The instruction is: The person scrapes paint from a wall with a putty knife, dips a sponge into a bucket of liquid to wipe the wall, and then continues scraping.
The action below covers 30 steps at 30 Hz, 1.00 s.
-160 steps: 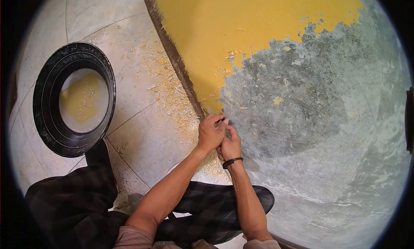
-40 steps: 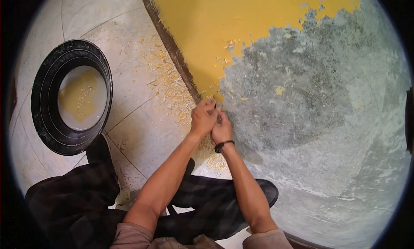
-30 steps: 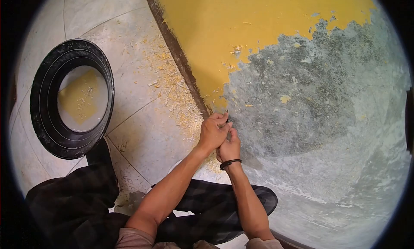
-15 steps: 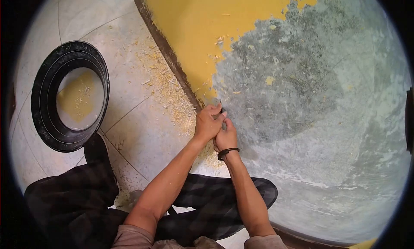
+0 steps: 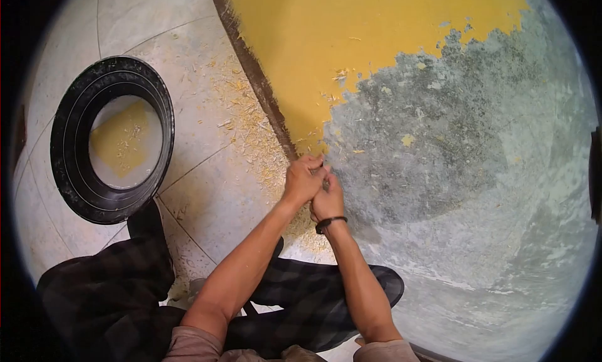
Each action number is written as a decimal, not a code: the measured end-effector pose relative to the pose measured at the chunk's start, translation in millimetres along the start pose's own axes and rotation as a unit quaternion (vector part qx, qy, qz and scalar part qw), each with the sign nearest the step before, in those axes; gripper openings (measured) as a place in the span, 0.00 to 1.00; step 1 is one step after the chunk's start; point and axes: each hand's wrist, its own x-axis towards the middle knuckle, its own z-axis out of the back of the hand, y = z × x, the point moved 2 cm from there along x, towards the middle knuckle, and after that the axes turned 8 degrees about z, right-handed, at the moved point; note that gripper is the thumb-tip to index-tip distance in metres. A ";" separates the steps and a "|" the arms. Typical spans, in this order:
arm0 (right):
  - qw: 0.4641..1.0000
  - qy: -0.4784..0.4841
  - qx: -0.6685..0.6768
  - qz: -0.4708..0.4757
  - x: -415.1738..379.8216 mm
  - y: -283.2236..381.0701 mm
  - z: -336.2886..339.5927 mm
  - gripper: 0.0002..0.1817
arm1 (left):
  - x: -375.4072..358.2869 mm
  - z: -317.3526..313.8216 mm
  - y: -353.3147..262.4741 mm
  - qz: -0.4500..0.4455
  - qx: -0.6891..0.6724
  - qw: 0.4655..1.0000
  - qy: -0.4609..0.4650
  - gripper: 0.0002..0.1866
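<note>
Both hands are together against the lower part of the wall, at the border of the yellow paint (image 5: 301, 54) and the bare grey surface (image 5: 426, 142). My left hand (image 5: 304, 179) is closed, fingers bent round a scraper mostly hidden by the hands. Just below and to the right, my right hand (image 5: 328, 199) is also closed on the scraper, thumb upward, with a dark bracelet on the wrist. The paint's edge is ragged, and a few curled yellow flakes (image 5: 342, 73) cling along it.
A black bucket (image 5: 63, 149) with yellowish contents stands on the tiled floor at left, beside my leg. Paint shavings (image 5: 251, 127) lie thick on the floor along the brown strip (image 5: 257, 79) at the wall's foot. My bent knee (image 5: 385, 283) is close to the wall.
The view has shifted slightly, so the wall and bucket appear a little further right. Both hands stay closed together and have slid slightly left along the wall, toward the brown strip.
</note>
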 end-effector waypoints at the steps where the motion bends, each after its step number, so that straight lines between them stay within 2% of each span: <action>1: 1.000 0.003 -0.002 0.000 -6.2 7.9 7.7 0.15 | -6.3 -2.8 -5.9 0.001 -0.002 1.000 -0.003 0.17; 3: 0.993 0.019 0.046 -0.109 -19.3 30.3 21.4 0.15 | -18.3 -8.4 -21.9 0.050 0.007 0.999 0.017 0.19; 4: 0.994 0.015 0.030 -0.104 -17.6 26.2 22.8 0.15 | -17.3 -9.8 -18.7 0.008 0.006 1.000 -0.005 0.19; 5: 0.994 0.016 0.031 -0.105 -16.3 17.8 21.5 0.15 | -16.0 -11.5 -13.7 0.010 0.007 1.000 -0.005 0.19; 7: 1.000 -0.002 -0.020 0.013 -12.6 6.5 16.9 0.15 | -13.2 -10.8 -9.8 0.009 -0.010 1.000 -0.006 0.15; 8: 1.000 -0.002 -0.018 0.010 -8.1 1.7 15.2 0.15 | -11.9 -11.3 -11.1 0.012 -0.007 1.000 -0.004 0.15; 10: 0.997 -0.003 0.080 0.019 2.1 -4.8 14.1 0.13 | -11.7 -14.4 -13.7 0.014 -0.026 0.999 -0.042 0.12; 11: 0.997 -0.010 0.080 0.012 5.7 2.0 12.6 0.13 | -8.3 -13.5 -11.4 0.018 -0.025 0.999 -0.034 0.12; 13: 0.999 0.038 0.005 -0.020 17.3 18.5 -0.4 0.12 | 10.4 1.4 -9.1 0.009 0.059 0.995 -0.075 0.09; 14: 0.998 0.038 -0.044 0.000 14.6 19.0 -5.2 0.13 | 13.1 5.3 -4.3 0.040 0.007 0.998 -0.043 0.10; 17: 0.999 0.031 -0.024 -0.014 11.8 18.0 -4.6 0.14 | 11.6 0.6 9.2 -0.004 -0.022 0.998 -0.054 0.12; 18: 0.998 0.039 -0.041 0.016 18.0 -14.5 -4.3 0.14 | 6.2 0.9 -0.6 0.014 -0.002 0.999 -0.029 0.15; 21: 0.999 -0.014 -0.047 0.012 -13.4 17.5 16.7 0.17 | -10.6 -8.2 -13.8 -0.008 -0.015 1.000 -0.014 0.15; 22: 0.999 -0.009 -0.050 0.013 -17.8 22.2 19.8 0.17 | -16.9 -7.7 -25.5 0.018 -0.007 1.000 -0.003 0.16; 24: 0.999 -0.007 0.046 -0.010 -21.1 27.9 23.5 0.16 | -18.2 -9.1 -26.3 0.020 -0.002 1.000 -0.009 0.16; 29: 0.999 0.021 0.026 -0.039 -5.3 33.7 16.6 0.12 | -8.5 -3.5 -27.5 0.047 -0.008 0.999 0.003 0.16; 30: 0.998 0.036 0.038 -0.046 1.4 32.8 15.0 0.11 | -0.9 -2.3 -21.8 0.038 0.018 0.999 -0.022 0.16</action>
